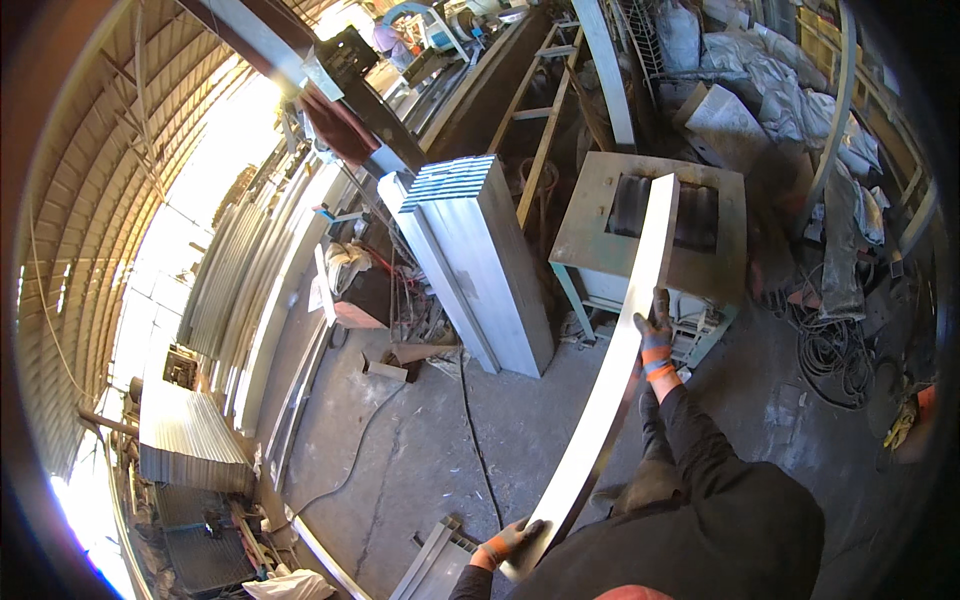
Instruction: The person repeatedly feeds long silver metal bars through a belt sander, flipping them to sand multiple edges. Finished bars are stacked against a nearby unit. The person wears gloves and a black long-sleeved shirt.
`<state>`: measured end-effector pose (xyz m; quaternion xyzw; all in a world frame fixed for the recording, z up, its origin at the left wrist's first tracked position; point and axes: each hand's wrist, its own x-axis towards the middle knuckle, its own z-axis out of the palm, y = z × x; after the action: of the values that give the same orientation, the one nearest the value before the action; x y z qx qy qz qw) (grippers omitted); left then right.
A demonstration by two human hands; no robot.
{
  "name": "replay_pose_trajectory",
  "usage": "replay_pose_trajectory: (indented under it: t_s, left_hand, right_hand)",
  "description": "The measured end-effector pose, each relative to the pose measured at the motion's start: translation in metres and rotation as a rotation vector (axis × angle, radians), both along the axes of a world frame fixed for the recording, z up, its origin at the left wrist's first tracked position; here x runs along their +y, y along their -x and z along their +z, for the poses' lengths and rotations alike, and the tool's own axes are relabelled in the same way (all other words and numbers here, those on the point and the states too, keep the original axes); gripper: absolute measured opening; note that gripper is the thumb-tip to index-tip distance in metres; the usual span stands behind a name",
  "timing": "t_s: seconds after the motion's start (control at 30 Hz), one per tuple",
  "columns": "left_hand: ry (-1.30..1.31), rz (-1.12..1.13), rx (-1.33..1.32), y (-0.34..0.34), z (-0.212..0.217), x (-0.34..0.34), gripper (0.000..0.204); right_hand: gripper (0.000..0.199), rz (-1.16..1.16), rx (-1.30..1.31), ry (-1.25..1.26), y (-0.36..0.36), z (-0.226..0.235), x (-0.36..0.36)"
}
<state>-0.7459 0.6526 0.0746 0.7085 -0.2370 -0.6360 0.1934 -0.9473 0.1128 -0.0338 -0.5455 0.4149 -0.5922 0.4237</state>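
Gloves (658, 362) of dark fabric with bright orange cuffs cover both of the person's hands, which hold a long, straight-sided, silver metal bar (606, 415) slantwise across the middle of the view. The left hand (512, 541) is closed at the near end of the bar, thumb and fingers against its left edge. The right hand (655, 335) grips the opposite edge farther up, its thumb lying on the bright face; how far the other fingers reach beneath cannot be seen. The far end of the bar lies over a grey-green metal machine (577, 235) with dark rollers set in its top, though whether the two touch is unclear. To the left of that machine, a tall block of closely packed silver metal profiles (475, 275) stands on the grey concrete floor (415, 445). A thin black cable (474, 430) runs along the floor near the block, and a coil of dark hose (832, 355) lies well to the right. Near the left hand, shorter grey metal channels (430, 562) lie at the lower edge.
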Motion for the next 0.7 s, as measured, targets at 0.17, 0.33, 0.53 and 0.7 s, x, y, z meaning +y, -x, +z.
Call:
replay_pose_trajectory:
  t_s: [0.17, 0.33, 0.53, 0.7]
  left_hand:
    - [0.100, 0.003, -0.201, 0.039, -0.006, -0.131, 0.066]
    - [0.213, -0.112, -0.387, 0.050, -0.019, -0.320, 0.068]
    - [0.326, -0.148, -0.417, 0.066, -0.041, -0.532, 0.067]
    - [0.310, -0.129, -0.357, 0.056, -0.049, -0.594, 0.071]
  right_hand:
    - [0.071, -0.029, 0.396, -0.057, 0.030, 0.005, -0.124]
    - [0.069, 0.024, 1.187, 0.135, 0.027, 0.007, -0.286]
    - [0.093, -0.098, 1.395, -0.053, 0.010, 0.021, -0.478]
    - [0.086, -0.161, 1.559, -0.105, 0.008, 0.015, -0.526]
